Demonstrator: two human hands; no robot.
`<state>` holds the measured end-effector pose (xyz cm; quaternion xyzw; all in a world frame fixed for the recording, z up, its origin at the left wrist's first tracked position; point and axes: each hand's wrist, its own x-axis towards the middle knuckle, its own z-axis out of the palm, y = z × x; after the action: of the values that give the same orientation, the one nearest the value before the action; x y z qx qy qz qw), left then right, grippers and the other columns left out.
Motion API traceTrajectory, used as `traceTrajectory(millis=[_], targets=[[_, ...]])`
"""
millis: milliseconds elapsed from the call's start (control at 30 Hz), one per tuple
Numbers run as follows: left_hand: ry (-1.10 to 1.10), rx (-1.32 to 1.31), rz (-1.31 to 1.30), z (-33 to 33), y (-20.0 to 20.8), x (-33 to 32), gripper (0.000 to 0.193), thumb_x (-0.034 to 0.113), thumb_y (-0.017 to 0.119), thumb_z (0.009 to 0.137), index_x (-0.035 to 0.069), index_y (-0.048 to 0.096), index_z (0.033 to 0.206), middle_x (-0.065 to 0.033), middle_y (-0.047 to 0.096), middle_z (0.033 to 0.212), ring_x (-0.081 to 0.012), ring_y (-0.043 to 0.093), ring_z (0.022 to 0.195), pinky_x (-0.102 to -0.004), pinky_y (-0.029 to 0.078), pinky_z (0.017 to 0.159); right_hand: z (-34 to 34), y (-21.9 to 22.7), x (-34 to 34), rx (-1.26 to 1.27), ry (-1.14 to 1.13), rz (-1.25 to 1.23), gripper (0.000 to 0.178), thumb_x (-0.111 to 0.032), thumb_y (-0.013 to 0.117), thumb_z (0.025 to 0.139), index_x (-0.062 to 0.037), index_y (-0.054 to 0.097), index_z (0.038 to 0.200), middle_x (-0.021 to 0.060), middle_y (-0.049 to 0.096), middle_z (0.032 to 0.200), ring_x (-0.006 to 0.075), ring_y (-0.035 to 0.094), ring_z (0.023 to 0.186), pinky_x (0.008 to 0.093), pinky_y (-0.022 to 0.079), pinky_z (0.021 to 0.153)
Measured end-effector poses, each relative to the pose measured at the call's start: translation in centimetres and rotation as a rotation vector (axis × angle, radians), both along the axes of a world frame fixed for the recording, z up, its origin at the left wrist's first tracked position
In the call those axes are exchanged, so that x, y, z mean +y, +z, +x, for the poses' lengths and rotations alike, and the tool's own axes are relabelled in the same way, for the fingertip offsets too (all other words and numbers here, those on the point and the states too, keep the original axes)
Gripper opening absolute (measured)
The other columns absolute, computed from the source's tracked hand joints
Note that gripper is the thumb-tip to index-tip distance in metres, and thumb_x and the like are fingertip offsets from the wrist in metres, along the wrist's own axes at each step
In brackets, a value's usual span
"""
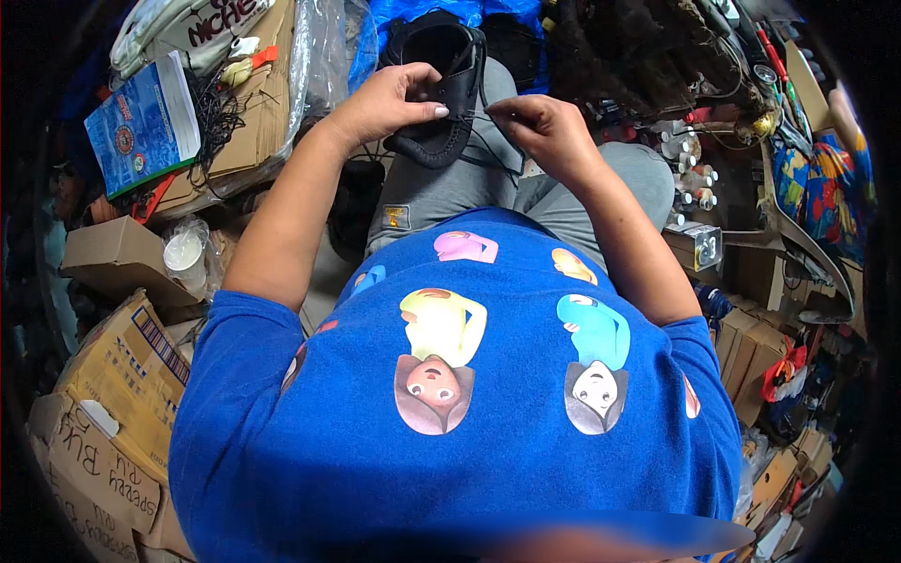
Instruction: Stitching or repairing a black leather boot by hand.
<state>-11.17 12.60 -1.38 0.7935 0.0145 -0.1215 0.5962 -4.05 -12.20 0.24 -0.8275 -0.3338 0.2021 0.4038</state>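
A black shoe with a padded collar and stitched upper rests on my grey-trousered thigh. My left hand is closed on its side, thumb pressed near the eyelets and fingers curled over the edge. To the right of the shoe, my right hand pinches a thin black lace between thumb and fingers. That lace loops down over the trousers beside the shoe. A fine pale line runs from the shoe toward the right fingertips; whether it is thread or a glint I cannot tell.
Cardboard boxes are stacked at left. A blue booklet lies on flat cardboard with tangled black cord beside it. A plastic cup stands in a small carton. Several small white-capped bottles crowd the right, with a colourful cloth beyond.
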Motion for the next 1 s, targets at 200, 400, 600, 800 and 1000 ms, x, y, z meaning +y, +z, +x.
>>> traceTrajectory(millis=[200,400,600,800,1000], targets=[[0.009,-0.041,0.009,0.1,-0.4,0.3,0.033,0.014,0.077,0.079,0.002,0.058,0.103,0.0020,0.058,0.086,-0.0046,0.051,0.079,-0.0210,0.045,0.068,0.0,0.4,1.0,-0.044,-0.007,-0.079,0.021,-0.017,0.065,0.083,-0.0111,0.072,0.102,0.0159,0.068,0.090,0.0293,0.068,0.081,0.0353,0.053,0.072],[0.013,0.009,-0.041,0.5,0.2,0.3,0.029,0.013,0.079,0.077,0.003,0.060,0.096,0.0027,0.057,0.081,-0.0044,0.051,0.078,-0.0215,0.045,0.068,0.4,1.0,1.2,-0.151,0.023,-0.076,0.020,-0.018,0.064,0.082,-0.0106,0.072,0.099,0.0170,0.068,0.088,0.0319,0.067,0.081,0.0377,0.053,0.072],[-0.018,-0.023,-0.011,0.7,1.1,-0.3,0.026,0.013,0.079,0.075,0.003,0.066,0.096,-0.0004,0.062,0.093,-0.0096,0.056,0.089,-0.0265,0.046,0.081,0.7,2.0,1.4,-0.202,0.114,-0.125,0.017,-0.008,0.063,0.085,-0.0049,0.070,0.100,0.0093,0.067,0.073,0.0104,0.062,0.060,0.0277,0.050,0.056],[-0.242,-0.131,0.027,2.5,1.7,0.3,0.021,0.011,0.066,0.079,0.007,0.071,0.100,-0.0123,0.047,0.142,-0.0245,0.045,0.128,-0.0361,0.034,0.107,1.2,0.6,1.3,0.038,0.035,-0.147,0.018,-0.011,0.063,0.088,-0.0022,0.070,0.103,0.0019,0.062,0.068,0.0049,0.055,0.060,0.0259,0.048,0.054],[-0.498,-0.193,0.244,6.4,2.8,0.0,0.023,0.000,0.068,0.073,0.005,0.071,0.095,-0.0108,0.058,0.126,-0.0181,0.060,0.104,-0.0294,0.047,0.091,2.1,-1.4,0.7,0.477,-0.033,-0.049,0.018,-0.011,0.065,0.090,-0.0026,0.070,0.105,-0.0058,0.061,0.075,0.0024,0.051,0.066,0.0211,0.044,0.058]])
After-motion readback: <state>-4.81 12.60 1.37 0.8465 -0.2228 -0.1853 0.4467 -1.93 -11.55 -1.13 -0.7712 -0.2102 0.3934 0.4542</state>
